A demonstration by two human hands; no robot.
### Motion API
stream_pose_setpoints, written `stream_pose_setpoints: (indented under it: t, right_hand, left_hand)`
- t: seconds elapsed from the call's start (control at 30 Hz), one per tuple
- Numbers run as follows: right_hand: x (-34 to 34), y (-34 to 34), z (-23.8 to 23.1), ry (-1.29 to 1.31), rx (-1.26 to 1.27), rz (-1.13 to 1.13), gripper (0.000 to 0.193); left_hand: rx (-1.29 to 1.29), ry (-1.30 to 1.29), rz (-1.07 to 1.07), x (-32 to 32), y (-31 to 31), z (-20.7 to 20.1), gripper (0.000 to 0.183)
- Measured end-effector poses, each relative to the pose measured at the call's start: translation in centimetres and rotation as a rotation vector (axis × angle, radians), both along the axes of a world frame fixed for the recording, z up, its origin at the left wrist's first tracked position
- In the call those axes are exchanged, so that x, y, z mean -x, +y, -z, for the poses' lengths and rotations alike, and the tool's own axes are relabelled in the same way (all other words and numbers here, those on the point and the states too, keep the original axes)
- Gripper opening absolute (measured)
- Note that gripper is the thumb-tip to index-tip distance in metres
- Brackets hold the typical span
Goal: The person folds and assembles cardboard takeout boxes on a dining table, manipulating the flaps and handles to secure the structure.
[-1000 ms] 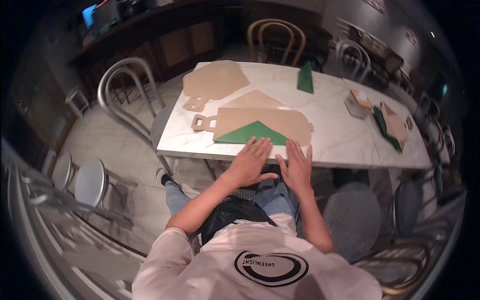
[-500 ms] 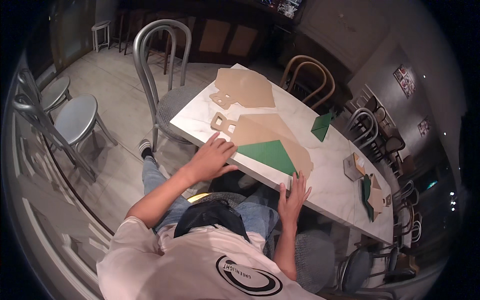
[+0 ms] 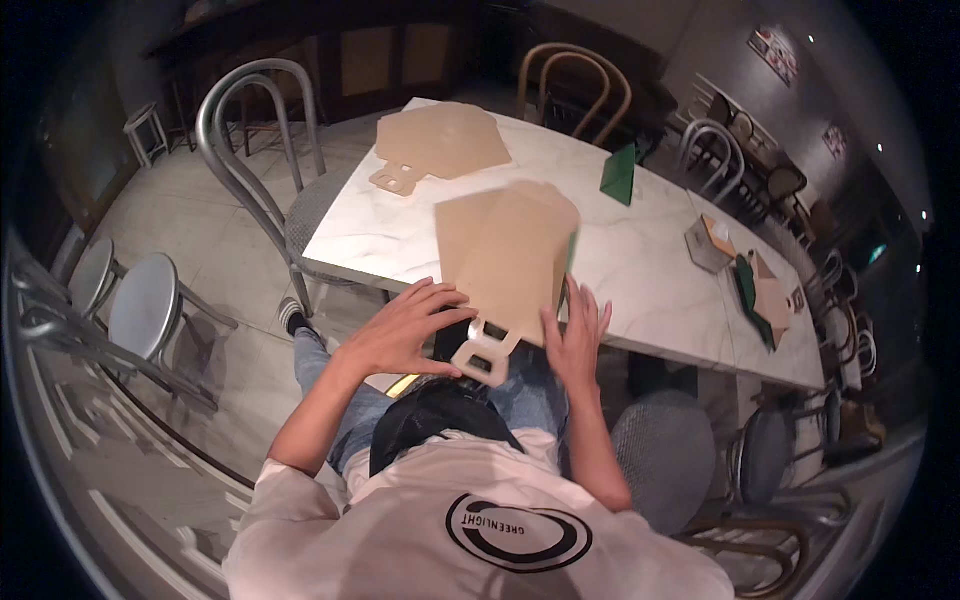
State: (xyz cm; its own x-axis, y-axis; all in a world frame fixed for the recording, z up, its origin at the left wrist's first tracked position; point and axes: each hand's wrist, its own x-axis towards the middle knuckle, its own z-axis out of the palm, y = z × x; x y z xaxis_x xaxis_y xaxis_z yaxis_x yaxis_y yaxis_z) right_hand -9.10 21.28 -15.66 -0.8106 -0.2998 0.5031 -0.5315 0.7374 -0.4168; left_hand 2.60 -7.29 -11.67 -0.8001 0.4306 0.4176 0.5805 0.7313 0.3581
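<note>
Café or restaurant dining room; which of the two cannot be told.
A long table (image 3: 365,235) with a white marble-patterned top is flanked by a bentwood-style metal chair (image 3: 310,225) with a grey seat and by a brown bentwood chair (image 3: 575,48). A row of like seating is set along the right, beneath wall pictures (image 3: 773,55). A dark panelled counter (image 3: 420,60) is placed at the back, a pale stool (image 3: 147,135) is stood near it, and the floor (image 3: 200,215) is finished in pale slabs.
</note>
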Motion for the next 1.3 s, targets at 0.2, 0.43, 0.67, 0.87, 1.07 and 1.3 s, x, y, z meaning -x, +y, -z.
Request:
stream_pose_setpoints:
  t: [0.2, 0.43, 0.67, 0.87, 1.07, 1.3]
  right_hand:
    - [-1.3, -0.3, -3.4, 0.166, 0.231, -0.082, 0.046]
    - [-5.1, 1.0, 0.2, -0.363, 0.446, -0.405, 0.036]
    - [-4.5, -2.1, 4.7, -0.763, 0.97, -0.477, 0.013]
    - [-3.3, -0.2, 2.8, -0.643, 1.052, -0.421, 0.037]
    - [1.7, 9.5, -1.8, -0.54, 0.82, -0.21, 0.072]
    - [-1.2, 8.1, -4.4, 0.179, 0.436, 0.113, 0.043]
  left_hand:
    - [-0.069, 0.018, -0.094, 0.9, 2.8, 0.7, 0.057]
    - [-0.507, -0.307, -0.088, 1.2, 5.4, 2.9, 0.026]
    - [-0.934, -0.564, -0.017, 2.7, 5.0, 7.6, 0.008]
    - [-1.101, -0.659, 0.041, 0.9, 5.0, 2.8, 0.012]
    - [-0.3, 0.026, -0.18, 2.2, 1.7, -1.4, 0.049]
    - [0.243, 0.138, -0.136, 7.2, 2.8, 1.7, 0.061]
